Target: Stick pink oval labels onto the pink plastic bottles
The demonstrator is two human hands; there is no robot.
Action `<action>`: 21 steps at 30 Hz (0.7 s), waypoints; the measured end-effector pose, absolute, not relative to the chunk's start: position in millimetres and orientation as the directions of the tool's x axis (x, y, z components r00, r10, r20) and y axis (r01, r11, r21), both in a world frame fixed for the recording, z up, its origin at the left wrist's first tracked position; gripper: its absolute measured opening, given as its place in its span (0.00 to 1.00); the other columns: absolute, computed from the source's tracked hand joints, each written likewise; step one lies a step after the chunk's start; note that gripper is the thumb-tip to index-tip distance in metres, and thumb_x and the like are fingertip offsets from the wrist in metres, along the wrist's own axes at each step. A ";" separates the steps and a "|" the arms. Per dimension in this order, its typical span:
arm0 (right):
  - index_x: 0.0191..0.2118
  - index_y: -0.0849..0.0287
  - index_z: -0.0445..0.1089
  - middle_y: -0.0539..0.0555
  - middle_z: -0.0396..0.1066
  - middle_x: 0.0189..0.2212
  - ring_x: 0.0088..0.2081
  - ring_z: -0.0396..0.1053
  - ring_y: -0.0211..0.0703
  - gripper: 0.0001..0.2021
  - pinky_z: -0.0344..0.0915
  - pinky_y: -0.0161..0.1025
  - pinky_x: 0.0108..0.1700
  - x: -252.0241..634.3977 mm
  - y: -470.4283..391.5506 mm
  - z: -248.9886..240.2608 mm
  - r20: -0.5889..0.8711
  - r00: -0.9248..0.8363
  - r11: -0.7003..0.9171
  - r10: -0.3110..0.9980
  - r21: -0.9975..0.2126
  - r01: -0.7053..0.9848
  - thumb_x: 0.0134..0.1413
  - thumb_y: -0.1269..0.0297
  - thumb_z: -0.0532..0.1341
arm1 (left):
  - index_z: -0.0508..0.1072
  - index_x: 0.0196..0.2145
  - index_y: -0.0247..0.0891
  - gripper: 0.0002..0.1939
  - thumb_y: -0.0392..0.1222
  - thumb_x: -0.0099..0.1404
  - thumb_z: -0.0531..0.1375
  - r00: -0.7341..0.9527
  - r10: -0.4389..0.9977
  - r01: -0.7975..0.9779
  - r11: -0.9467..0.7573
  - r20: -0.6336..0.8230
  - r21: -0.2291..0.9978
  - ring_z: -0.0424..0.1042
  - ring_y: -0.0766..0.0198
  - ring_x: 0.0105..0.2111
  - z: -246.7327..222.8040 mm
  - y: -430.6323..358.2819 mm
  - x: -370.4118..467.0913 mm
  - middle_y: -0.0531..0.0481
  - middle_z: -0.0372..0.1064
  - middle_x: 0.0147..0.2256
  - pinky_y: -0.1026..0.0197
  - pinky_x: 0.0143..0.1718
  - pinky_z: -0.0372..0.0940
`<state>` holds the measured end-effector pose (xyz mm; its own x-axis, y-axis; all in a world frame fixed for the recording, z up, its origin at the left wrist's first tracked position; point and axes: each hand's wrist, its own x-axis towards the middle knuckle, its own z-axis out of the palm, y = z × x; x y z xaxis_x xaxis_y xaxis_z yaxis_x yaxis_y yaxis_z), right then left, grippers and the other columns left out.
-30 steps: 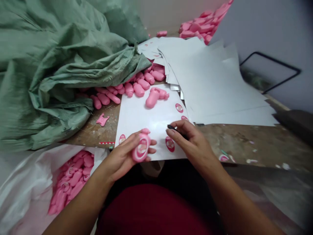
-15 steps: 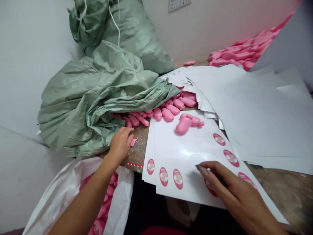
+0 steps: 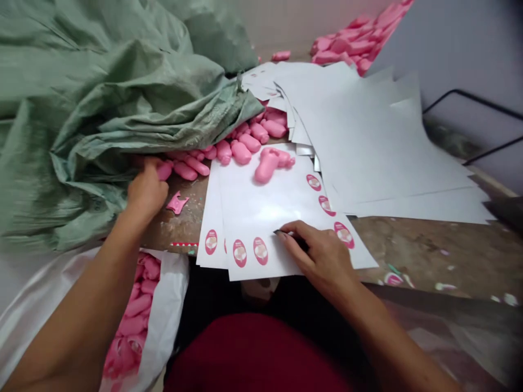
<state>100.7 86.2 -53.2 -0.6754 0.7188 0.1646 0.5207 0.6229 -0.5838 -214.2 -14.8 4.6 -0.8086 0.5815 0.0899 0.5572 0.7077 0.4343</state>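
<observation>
My left hand [image 3: 147, 188] reaches to the mouth of a green woven sack [image 3: 122, 122], against the pink bottle-shaped pieces [image 3: 186, 171] spilling out. Its fingertips are partly hidden among them, so its grip does not show. Over the front sticker sheet [image 3: 261, 209], my right hand [image 3: 321, 253] is closed on a small dark pointed tool [image 3: 279, 232], mostly covered by the fingers. Oval pink-and-white stickers [image 3: 260, 250] line the sheet's near and right edges. A pink piece with a handle-like loop [image 3: 267, 165] lies on its upper part.
A white bag [image 3: 169, 294] of pink pieces sits below the table edge at left. Large white sheets [image 3: 368, 141] are stacked at right. More pink pieces [image 3: 355, 41] are heaped at the back. A flat pink scrap [image 3: 177, 203] lies near my left hand.
My left hand has moved further in among the pieces at the sack mouth. My right hand stays over the sheet with the dark tool. The view has shifted right and down.
</observation>
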 end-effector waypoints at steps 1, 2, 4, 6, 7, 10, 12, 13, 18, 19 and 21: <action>0.37 0.56 0.74 0.50 0.75 0.24 0.23 0.68 0.42 0.12 0.55 0.39 0.30 100.7 86.4 -53.8 0.181 -0.674 0.633 0.717 -0.574 0.520 0.61 0.57 0.55 | 0.61 0.62 0.35 0.30 0.35 0.62 0.58 -0.800 0.583 0.572 0.669 0.142 0.475 0.63 0.40 0.60 5.2 -20.3 -206.0 0.41 0.64 0.60 0.42 0.62 0.53; 0.38 0.56 0.74 0.50 0.75 0.24 0.23 0.68 0.41 0.12 0.54 0.40 0.31 100.7 85.8 -54.1 0.199 -0.679 0.650 0.707 -0.562 0.512 0.61 0.58 0.55 | 0.60 0.63 0.39 0.30 0.39 0.64 0.58 -0.792 0.578 0.576 0.601 0.197 0.554 0.61 0.45 0.61 5.7 -25.6 -195.2 0.47 0.63 0.62 0.47 0.63 0.53; 0.38 0.56 0.74 0.50 0.76 0.26 0.24 0.67 0.41 0.11 0.54 0.40 0.33 100.3 82.6 -53.8 0.246 -0.705 0.705 0.665 -0.518 0.485 0.62 0.61 0.55 | 0.66 0.59 0.44 0.25 0.43 0.63 0.61 -0.809 0.543 0.470 0.365 0.227 0.804 0.63 0.54 0.60 5.6 -33.3 -167.0 0.55 0.66 0.59 0.56 0.60 0.58; 0.37 0.56 0.73 0.50 0.77 0.27 0.24 0.65 0.41 0.10 0.53 0.40 0.34 99.5 77.7 -53.3 0.285 -0.735 0.762 0.615 -0.453 0.462 0.63 0.62 0.55 | 0.73 0.51 0.42 0.21 0.41 0.58 0.65 -0.814 0.581 0.091 0.111 0.010 0.990 0.70 0.59 0.51 3.1 -34.5 -135.0 0.52 0.72 0.51 0.60 0.50 0.66; 0.36 0.56 0.72 0.50 0.78 0.28 0.23 0.63 0.40 0.10 0.52 0.40 0.35 99.1 75.5 -53.3 0.300 -0.745 0.783 0.596 -0.420 0.458 0.64 0.63 0.55 | 0.74 0.48 0.41 0.21 0.39 0.56 0.66 -0.757 0.635 -0.147 0.060 -0.151 0.987 0.72 0.60 0.46 1.0 -32.6 -119.8 0.50 0.74 0.47 0.61 0.45 0.68; 0.37 0.56 0.72 0.49 0.79 0.29 0.22 0.58 0.40 0.09 0.48 0.40 0.34 97.7 71.3 -53.9 0.329 -0.752 0.814 0.572 -0.345 0.468 0.64 0.64 0.55 | 0.74 0.45 0.38 0.21 0.33 0.51 0.67 -0.490 0.736 -0.592 0.112 -0.467 0.798 0.75 0.60 0.40 -7.9 -21.2 -84.8 0.49 0.74 0.40 0.59 0.41 0.72; 0.37 0.56 0.72 0.49 0.79 0.29 0.22 0.56 0.40 0.08 0.47 0.39 0.34 97.0 70.7 -53.8 0.339 -0.754 0.824 0.562 -0.312 0.473 0.64 0.65 0.56 | 0.74 0.43 0.36 0.20 0.30 0.51 0.67 -0.420 0.751 -0.670 0.122 -0.509 0.733 0.76 0.58 0.42 -15.0 -13.1 -72.1 0.49 0.73 0.38 0.57 0.44 0.72; 0.37 0.56 0.72 0.49 0.79 0.29 0.21 0.56 0.40 0.08 0.47 0.39 0.34 96.7 70.8 -53.4 0.341 -0.756 0.827 0.559 -0.301 0.475 0.64 0.65 0.56 | 0.73 0.42 0.35 0.19 0.30 0.51 0.67 -0.404 0.756 -0.684 0.124 -0.514 0.719 0.77 0.57 0.42 -18.6 -9.8 -68.3 0.48 0.73 0.38 0.57 0.45 0.72; 0.35 0.57 0.72 0.49 0.78 0.27 0.22 0.57 0.41 0.08 0.46 0.40 0.35 96.2 70.7 -49.5 0.328 -0.773 0.836 0.543 -0.293 0.464 0.64 0.67 0.56 | 0.72 0.42 0.36 0.17 0.33 0.54 0.68 -0.425 0.765 -0.647 0.118 -0.485 0.753 0.76 0.55 0.45 -30.5 -2.5 -62.3 0.45 0.74 0.42 0.54 0.49 0.69; 0.35 0.57 0.72 0.49 0.78 0.27 0.22 0.58 0.41 0.08 0.46 0.40 0.35 96.3 70.4 -49.0 0.322 -0.778 0.838 0.540 -0.295 0.460 0.64 0.67 0.56 | 0.71 0.43 0.37 0.18 0.34 0.54 0.68 -0.431 0.765 -0.638 0.116 -0.478 0.761 0.75 0.55 0.46 -31.5 -2.3 -62.2 0.45 0.74 0.43 0.54 0.49 0.69; 0.35 0.57 0.71 0.49 0.78 0.27 0.22 0.58 0.41 0.08 0.46 0.40 0.35 96.4 69.7 -48.3 0.314 -0.784 0.840 0.536 -0.292 0.457 0.64 0.66 0.56 | 0.71 0.43 0.37 0.18 0.35 0.54 0.68 -0.429 0.767 -0.636 0.118 -0.478 0.762 0.75 0.54 0.47 -32.4 -2.4 -62.4 0.45 0.74 0.44 0.53 0.50 0.68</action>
